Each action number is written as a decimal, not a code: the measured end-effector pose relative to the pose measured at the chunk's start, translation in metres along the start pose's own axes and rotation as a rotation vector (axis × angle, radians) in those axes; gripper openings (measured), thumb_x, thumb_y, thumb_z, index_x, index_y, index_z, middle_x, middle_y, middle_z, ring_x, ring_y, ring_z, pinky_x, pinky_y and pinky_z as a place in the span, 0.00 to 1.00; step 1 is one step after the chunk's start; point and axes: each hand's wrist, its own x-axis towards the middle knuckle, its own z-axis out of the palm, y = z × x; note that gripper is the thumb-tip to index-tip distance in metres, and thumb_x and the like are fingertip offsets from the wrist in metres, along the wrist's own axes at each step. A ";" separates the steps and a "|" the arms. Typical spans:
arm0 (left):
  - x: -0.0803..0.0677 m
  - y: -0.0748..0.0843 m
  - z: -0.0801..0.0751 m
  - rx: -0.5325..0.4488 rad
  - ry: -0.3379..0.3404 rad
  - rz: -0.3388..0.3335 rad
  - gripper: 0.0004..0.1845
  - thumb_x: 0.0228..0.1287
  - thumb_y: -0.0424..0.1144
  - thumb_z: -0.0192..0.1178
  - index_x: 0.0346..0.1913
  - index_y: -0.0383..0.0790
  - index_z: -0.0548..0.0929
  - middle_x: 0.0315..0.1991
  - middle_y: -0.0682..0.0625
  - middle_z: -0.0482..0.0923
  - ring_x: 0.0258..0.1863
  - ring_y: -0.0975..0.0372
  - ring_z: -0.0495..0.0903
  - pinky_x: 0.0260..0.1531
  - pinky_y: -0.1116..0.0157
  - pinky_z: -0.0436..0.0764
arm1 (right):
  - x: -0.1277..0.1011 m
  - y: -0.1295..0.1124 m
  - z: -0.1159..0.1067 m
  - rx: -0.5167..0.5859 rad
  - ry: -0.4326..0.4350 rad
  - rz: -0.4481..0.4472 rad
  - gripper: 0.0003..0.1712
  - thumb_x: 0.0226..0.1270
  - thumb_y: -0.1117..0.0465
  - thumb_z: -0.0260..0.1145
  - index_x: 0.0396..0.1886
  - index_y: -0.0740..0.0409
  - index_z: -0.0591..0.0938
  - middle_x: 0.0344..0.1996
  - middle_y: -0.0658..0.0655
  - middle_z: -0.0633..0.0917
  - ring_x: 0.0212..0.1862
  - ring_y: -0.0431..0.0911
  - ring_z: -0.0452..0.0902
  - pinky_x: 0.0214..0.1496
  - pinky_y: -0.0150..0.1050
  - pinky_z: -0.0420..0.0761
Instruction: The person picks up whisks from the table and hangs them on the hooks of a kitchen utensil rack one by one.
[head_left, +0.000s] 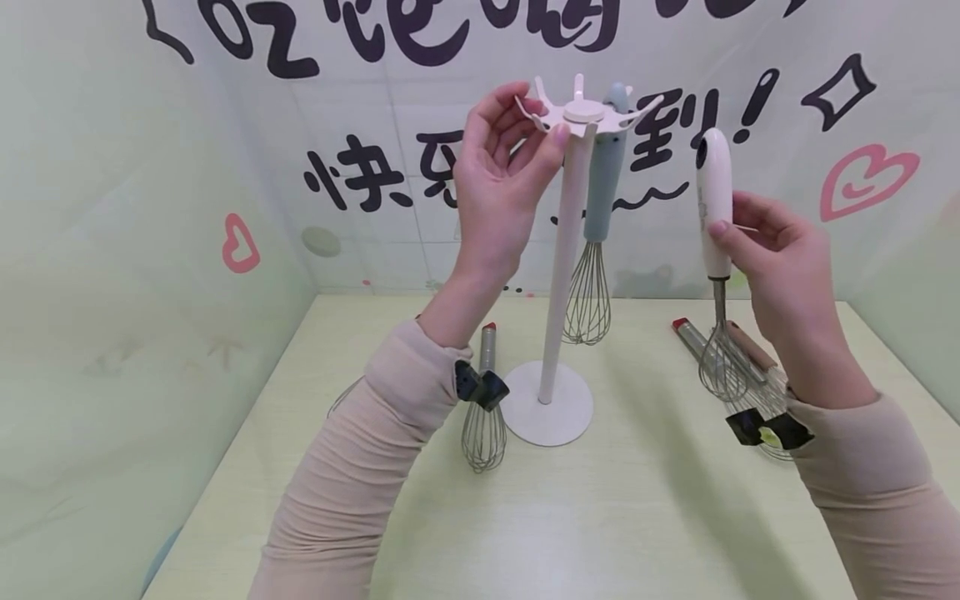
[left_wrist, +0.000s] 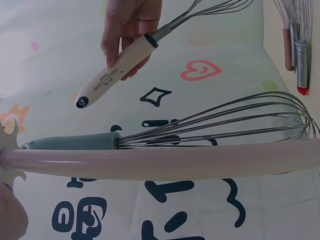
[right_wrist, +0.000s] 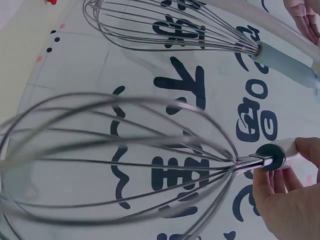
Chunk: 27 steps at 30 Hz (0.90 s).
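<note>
Hanging step: left hand (head_left: 498, 158) pinches rack top (head_left: 583, 112), right hand (head_left: 780, 267) grips white whisk (head_left: 714, 200); next likely needs handle hole lined w/ a free hook.

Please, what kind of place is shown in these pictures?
Probably a staged tabletop booth, not a real kitchen: a pale green table enclosed by printed backdrop walls with large characters and hearts, holding only a white hanging stand and whisks.
</note>
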 end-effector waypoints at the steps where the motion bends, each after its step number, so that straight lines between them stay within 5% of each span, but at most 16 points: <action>1: 0.000 0.000 0.000 0.003 -0.001 0.002 0.26 0.56 0.19 0.58 0.59 0.22 0.66 0.43 0.49 0.72 0.42 0.68 0.75 0.61 0.66 0.78 | 0.000 -0.002 0.001 0.025 0.000 -0.013 0.22 0.55 0.62 0.72 0.52 0.55 0.82 0.43 0.46 0.82 0.48 0.39 0.76 0.41 0.18 0.82; 16: 0.001 0.000 -0.001 0.017 -0.002 0.001 0.26 0.56 0.19 0.58 0.59 0.23 0.66 0.43 0.49 0.72 0.41 0.68 0.75 0.61 0.66 0.79 | -0.007 -0.022 0.024 0.212 -0.013 -0.161 0.24 0.53 0.71 0.72 0.53 0.64 0.82 0.43 0.53 0.84 0.44 0.43 0.80 0.46 0.23 0.84; 27: 0.001 0.000 0.001 0.012 0.004 -0.016 0.25 0.56 0.19 0.58 0.58 0.23 0.66 0.42 0.50 0.72 0.41 0.68 0.75 0.61 0.67 0.79 | -0.009 -0.032 0.034 0.198 -0.007 -0.205 0.23 0.54 0.70 0.71 0.52 0.64 0.82 0.44 0.54 0.83 0.44 0.45 0.80 0.45 0.24 0.85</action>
